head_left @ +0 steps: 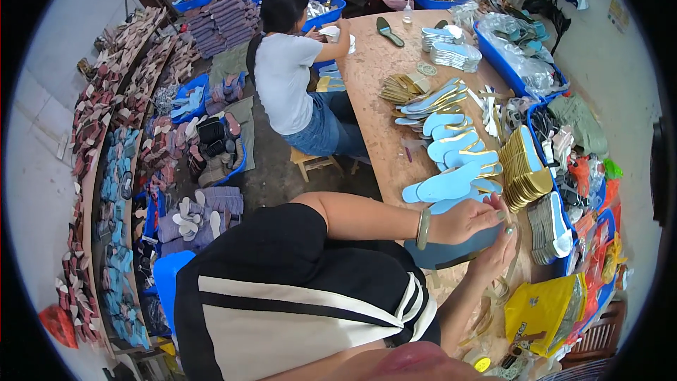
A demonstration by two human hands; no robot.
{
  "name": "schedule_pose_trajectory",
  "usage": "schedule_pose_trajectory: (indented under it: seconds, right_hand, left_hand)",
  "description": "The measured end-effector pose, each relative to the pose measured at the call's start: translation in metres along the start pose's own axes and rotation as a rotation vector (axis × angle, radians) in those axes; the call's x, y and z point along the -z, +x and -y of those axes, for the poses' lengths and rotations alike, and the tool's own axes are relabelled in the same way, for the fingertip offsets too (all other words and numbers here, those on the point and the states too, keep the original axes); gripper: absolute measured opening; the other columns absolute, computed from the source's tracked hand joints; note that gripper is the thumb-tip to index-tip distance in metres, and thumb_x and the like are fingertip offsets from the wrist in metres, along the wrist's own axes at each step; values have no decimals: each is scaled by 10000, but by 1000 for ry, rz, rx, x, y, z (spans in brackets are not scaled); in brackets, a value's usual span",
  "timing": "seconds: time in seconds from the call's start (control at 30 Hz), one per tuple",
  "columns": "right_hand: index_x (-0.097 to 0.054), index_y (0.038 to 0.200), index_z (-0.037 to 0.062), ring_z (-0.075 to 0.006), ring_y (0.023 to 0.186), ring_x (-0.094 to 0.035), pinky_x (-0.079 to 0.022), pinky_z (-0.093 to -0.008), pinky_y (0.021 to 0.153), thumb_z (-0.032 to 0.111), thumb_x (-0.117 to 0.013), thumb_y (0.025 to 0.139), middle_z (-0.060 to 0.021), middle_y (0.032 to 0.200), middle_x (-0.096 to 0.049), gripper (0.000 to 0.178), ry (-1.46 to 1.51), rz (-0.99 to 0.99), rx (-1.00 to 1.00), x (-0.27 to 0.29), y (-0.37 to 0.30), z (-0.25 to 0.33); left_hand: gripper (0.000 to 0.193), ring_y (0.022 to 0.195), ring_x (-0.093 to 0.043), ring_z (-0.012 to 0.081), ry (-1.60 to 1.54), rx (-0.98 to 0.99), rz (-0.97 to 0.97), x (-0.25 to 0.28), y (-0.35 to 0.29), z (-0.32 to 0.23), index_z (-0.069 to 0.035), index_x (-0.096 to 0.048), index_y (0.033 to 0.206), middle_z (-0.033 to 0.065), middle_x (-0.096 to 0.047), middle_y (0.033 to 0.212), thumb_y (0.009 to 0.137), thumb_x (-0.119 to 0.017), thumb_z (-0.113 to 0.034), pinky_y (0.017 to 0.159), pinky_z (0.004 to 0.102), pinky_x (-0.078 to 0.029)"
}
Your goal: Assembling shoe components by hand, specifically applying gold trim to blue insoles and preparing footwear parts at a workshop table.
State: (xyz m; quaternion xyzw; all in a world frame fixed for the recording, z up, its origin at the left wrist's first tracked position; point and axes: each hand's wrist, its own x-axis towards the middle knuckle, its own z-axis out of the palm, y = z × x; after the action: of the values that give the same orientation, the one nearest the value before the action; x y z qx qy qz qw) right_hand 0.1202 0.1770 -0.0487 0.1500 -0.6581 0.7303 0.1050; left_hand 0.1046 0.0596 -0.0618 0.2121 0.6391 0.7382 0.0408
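Two hands are engaged on one blue insole [451, 250] at about four o'clock in the head view. The left hand [469, 219] lies across its top with fingers curled closed, pinching at the insole's edge; the right hand [497, 254] sits just beside it, fingers bent onto the same edge and onto a thin gold strap [493, 296] trailing toward six o'clock.

Risks noted:
- The insole overhangs the wooden table [381, 99] edge; a loosened pinch could drop it.
- The loose strap may snag or twist, judged from its slack.
- The row of finished blue insoles [455, 152], near at one o'clock, could be knocked out of order by an elbow.
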Motion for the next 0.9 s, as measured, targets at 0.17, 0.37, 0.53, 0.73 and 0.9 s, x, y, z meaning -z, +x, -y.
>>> schedule_pose_trajectory:
  seconds: [0.17,0.37,0.53,0.73,0.9]
  right_hand:
    - [-459,1224,-129,-306,1128,-500,-390,-389,960,501,-298,950,-225,1218,-505,705,70,-14,2,-8,-3,8]
    - [-450,1239,-123,-303,1121,-506,-389,-380,959,522,-267,947,-232,1213,-511,731,-70,27,128,-19,6,16]
    - [-486,1217,-119,-309,1069,-540,-413,-377,914,560,-279,935,-251,1137,-554,764,-131,-40,96,-26,14,27]
    - [-480,1231,-107,-286,1078,-545,-405,-361,931,505,-280,953,-222,1177,-554,701,-277,-45,163,-40,24,32]
    - [-462,1250,-90,-290,1083,-545,-402,-356,938,477,-276,962,-206,1208,-544,663,-364,-150,253,-61,34,12]
  left_hand:
    - [362,746,-479,55,-15,28,61,4,2,-1,2,-627,941,-1,-579,793,958,-471,-325,680,252,-421]
    - [382,680,-444,49,-30,63,118,10,9,-22,2,-621,821,-11,-537,689,924,-533,-355,605,236,-390]
    - [384,665,-458,60,-69,-123,75,13,12,-25,3,-620,851,5,-557,704,945,-491,-346,605,250,-408]
    - [382,728,-498,69,-14,-162,130,32,18,-35,15,-612,890,23,-588,754,956,-469,-333,665,243,-434]
    - [375,750,-493,56,-118,-84,-15,48,24,-42,10,-617,883,-8,-594,780,946,-487,-336,694,237,-431]
